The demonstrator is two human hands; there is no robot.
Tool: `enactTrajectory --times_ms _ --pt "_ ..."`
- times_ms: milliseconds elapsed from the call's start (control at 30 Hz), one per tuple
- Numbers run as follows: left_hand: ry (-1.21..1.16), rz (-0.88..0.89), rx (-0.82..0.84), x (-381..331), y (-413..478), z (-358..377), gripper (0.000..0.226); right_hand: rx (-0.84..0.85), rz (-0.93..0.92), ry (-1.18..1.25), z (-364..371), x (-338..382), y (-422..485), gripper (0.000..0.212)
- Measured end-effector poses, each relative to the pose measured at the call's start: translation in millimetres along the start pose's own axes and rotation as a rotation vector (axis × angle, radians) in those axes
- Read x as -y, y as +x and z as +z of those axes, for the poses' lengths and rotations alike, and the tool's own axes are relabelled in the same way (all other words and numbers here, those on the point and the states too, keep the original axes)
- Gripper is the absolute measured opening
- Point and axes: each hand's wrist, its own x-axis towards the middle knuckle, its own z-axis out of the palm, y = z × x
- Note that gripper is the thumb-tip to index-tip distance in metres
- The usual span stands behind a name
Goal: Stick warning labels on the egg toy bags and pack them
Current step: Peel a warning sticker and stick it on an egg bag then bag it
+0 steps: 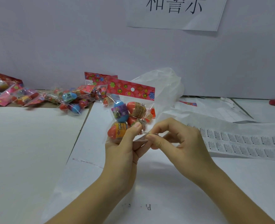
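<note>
Gripping, in the left hand [122,147], the clear cellophane bag of coloured plastic toy eggs [130,109] upright above the white table [36,143], apparently steadying its lower edge for the right hand [178,141], pinching what seems a small pale warning label [144,136] there.

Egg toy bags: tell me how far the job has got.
Done: nothing clearly packed. In hand: the left hand holds one egg toy bag while the right hand pinches what looks like a label at its lower edge. Left: the pile of bags behind.
</note>
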Motion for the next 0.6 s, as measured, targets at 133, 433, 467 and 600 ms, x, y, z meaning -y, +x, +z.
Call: enactTrajectory --times_ms 133,433,467,600 --pt "-0.105 -0.018 -0.023 -10 5 -1 0.063 -0.052 0.015 0.102 0 2 -1 0.011" --pt "-0.018 -0.026 0.098 -15 3 -3 0.044 0.059 0.290 0.590 -13 3 12 0.004" --pt "-0.006 -0.021 0.109 -15 3 -3 0.041 0.095 0.311 0.607 -16 3 13 0.006" --pt "0.020 -0.029 0.155 -15 4 -2 0.017 0.233 0.393 0.614 -19 2 13 0.008"
